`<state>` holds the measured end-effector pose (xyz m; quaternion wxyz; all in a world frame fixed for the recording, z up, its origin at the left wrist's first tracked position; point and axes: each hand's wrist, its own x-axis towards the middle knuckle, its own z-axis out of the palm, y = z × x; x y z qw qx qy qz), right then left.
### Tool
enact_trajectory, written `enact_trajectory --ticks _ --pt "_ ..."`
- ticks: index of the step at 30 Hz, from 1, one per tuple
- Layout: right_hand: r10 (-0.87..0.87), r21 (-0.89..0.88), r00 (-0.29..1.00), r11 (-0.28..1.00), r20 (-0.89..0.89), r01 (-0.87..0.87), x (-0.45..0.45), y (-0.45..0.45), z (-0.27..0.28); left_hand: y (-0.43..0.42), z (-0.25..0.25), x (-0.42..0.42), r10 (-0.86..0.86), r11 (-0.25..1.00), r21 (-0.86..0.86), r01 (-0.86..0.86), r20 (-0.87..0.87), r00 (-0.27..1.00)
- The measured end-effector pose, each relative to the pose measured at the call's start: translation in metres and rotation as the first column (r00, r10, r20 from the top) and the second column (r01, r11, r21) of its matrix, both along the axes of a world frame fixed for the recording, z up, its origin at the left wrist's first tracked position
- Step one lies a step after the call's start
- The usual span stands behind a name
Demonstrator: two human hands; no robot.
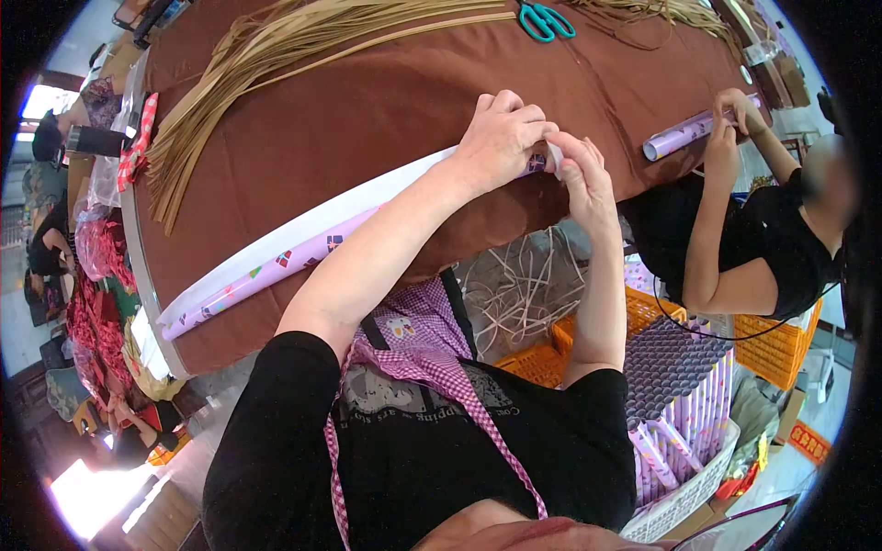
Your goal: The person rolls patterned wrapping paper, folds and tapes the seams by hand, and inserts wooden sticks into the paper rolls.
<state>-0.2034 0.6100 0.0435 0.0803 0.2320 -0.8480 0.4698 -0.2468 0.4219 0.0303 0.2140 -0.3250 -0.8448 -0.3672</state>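
A long sheet of purple patterned paper (pixel 303 253) with a white underside lies partly rolled along the near edge of the brown-covered table (pixel 367 110). At its right end, my left hand (pixel 503 138) and my right hand (pixel 585 174) meet, fingers bent around the paper's end. Both hands grip the paper there; the fingertips partly hide the end. The rest of the sheet stretches left under my forearm to the table's left corner.
Tan strips (pixel 266 55) and green-handled scissors (pixel 546 22) lie along the far side. At right, a co-worker (pixel 735 220) handles another purple roll (pixel 675 140). A white basket (pixel 684 496) of rolls and orange crates (pixel 779 349) stand below right.
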Motion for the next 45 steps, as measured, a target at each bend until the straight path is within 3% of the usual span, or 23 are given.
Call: enact_trajectory --ticks 4,7,10,16,19,22,24,27,29,31,32,34,35,37,38,41,43,45 --pt "-0.012 -0.097 0.979 0.995 0.203 0.032 0.004 -0.002 0.002 0.001 -0.001 0.000 -0.021 1.000 -0.015 0.020 -0.050 0.999" --pt "-0.029 -0.032 0.986 0.999 0.162 0.035 0.003 -0.004 0.008 0.002 0.000 0.001 -0.024 1.000 -0.020 0.023 -0.058 0.998" --pt "-0.044 -0.072 0.963 0.995 0.266 0.066 0.002 -0.005 0.011 0.002 0.001 0.002 -0.030 1.000 -0.005 0.030 -0.065 0.997" --pt "-0.118 0.006 0.979 0.993 0.166 0.119 0.001 0.000 0.006 0.000 0.001 0.003 -0.057 0.998 -0.026 0.056 -0.075 0.996" --pt "-0.080 -0.058 0.961 0.993 0.265 0.099 0.003 0.000 0.014 0.001 0.001 0.005 -0.068 0.997 -0.034 0.066 -0.080 0.994" --pt "-0.144 0.060 0.947 0.989 0.287 0.133 0.001 0.006 0.018 0.002 0.002 0.005 -0.051 0.998 -0.045 0.046 -0.104 0.993" --pt "-0.039 -0.271 0.966 0.956 0.255 0.110 -0.002 0.011 0.019 0.002 0.001 0.005 -0.021 0.995 -0.098 0.006 -0.153 0.988" --pt "-0.174 -0.255 0.967 0.942 0.188 0.219 -0.016 0.016 0.030 0.006 0.001 0.005 0.083 0.995 -0.040 -0.088 -0.112 0.990" --pt "-0.261 -0.213 0.945 0.930 0.197 0.301 -0.044 0.017 0.019 0.007 -0.001 0.003 0.074 0.997 -0.019 -0.077 -0.138 0.988" --pt "-0.276 0.118 0.911 0.939 -0.307 0.324 -0.077 0.011 0.005 0.005 -0.001 0.005 0.065 0.998 -0.005 -0.066 -0.154 0.986" --pt "-0.276 0.116 0.912 0.939 -0.303 0.323 -0.087 0.003 0.004 0.004 0.001 0.006 0.081 0.997 -0.010 -0.082 -0.113 0.990" --pt "-0.168 0.302 0.812 0.871 -0.559 0.388 -0.104 -0.017 0.001 0.004 0.003 0.006 0.095 0.995 -0.018 -0.096 -0.073 0.993" --pt "-0.170 0.300 0.812 0.871 -0.558 0.388 -0.113 -0.020 -0.004 0.004 0.000 0.005 0.135 0.991 0.001 -0.135 -0.073 0.988" --pt "-0.011 0.412 0.851 0.871 -0.525 0.266 -0.127 -0.028 -0.019 0.003 -0.003 0.001 0.174 0.985 0.018 -0.174 -0.074 0.982" --pt "0.043 0.487 0.808 0.816 -0.587 0.311 -0.130 -0.030 -0.025 0.002 -0.004 -0.001 0.200 0.978 0.079 -0.195 -0.068 0.977" --pt "0.049 0.493 0.824 0.821 -0.565 0.289 -0.130 -0.027 -0.028 0.002 -0.003 -0.001 0.243 0.960 0.155 -0.235 -0.039 0.969" --pt "0.034 0.435 0.850 0.869 -0.526 0.234 -0.128 -0.023 -0.027 0.003 -0.002 0.001 0.254 0.954 0.167 -0.249 -0.012 0.967" --pt "-0.173 0.098 0.895 0.968 -0.412 0.232 -0.128 -0.021 -0.027 0.002 -0.001 0.001 0.278 0.947 0.162 -0.277 0.017 0.960"
